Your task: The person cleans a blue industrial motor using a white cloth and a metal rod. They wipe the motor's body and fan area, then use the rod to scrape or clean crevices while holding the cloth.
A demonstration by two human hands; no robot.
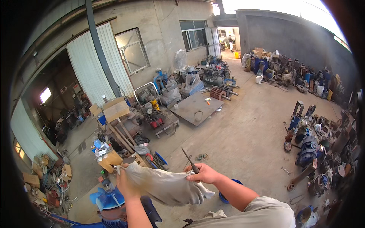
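Note:
A pale, stained cloth (pixel 163 186) is stretched between my two hands in front of me. My left hand (pixel 127 186) is closed on its left end, and a small dark tip shows beside those fingers. My right hand (pixel 205 174) grips the cloth's other end together with a screwdriver (pixel 194 168). The screwdriver's thin shaft points up and to the left, and its dark handle lies under my fingers. Below my left forearm sits a blue-finned fan (pixel 108 198) on a motor. A blue bucket (pixel 232 182) is partly hidden behind my right forearm.
A metal plate (pixel 197 108) lies on the floor ahead, near two rotors (pixel 218 93). Blue motors (pixel 307 150) and parts crowd the right side. A wheeled cart (pixel 156 114) and cardboard boxes (pixel 116 110) stand at left. Someone (pixel 230 43) is near the far doorway.

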